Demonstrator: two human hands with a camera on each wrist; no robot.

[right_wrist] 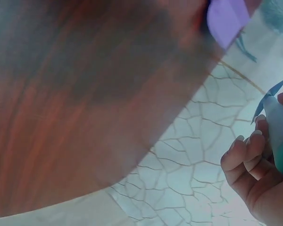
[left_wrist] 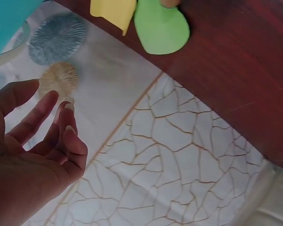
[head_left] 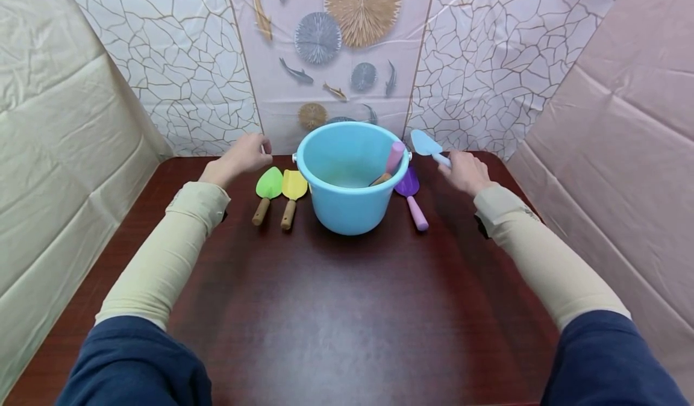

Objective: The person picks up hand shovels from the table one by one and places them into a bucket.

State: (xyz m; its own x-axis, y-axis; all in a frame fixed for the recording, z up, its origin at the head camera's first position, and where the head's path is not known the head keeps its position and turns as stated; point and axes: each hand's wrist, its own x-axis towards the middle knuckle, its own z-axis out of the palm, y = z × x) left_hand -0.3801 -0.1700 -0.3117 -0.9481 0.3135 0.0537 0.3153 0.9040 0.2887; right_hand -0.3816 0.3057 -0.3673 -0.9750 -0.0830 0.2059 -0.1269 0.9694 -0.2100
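Note:
My right hand (head_left: 469, 172) grips the handle of a small light blue garden trowel (head_left: 425, 143), its blade raised and pointing left, to the right of a light blue bucket (head_left: 349, 210). Only a thin edge of that blade shows in the right wrist view, above the pale handle (right_wrist: 276, 122). A pink handle (head_left: 395, 156) and a brown one (head_left: 381, 179) lean inside the bucket; their other ends are hidden. To the bucket's left, my left hand (head_left: 240, 158) hovers with loosely bent fingers, holding nothing, near a green trowel (head_left: 269, 183).
Beside the green trowel lies a yellow shovel (head_left: 294, 185), both with wooden handles. A purple trowel (head_left: 409, 183) with a pink handle lies right of the bucket. Patterned cloth hangs behind the dark red table (head_left: 336, 309), with pale cloth at both sides.

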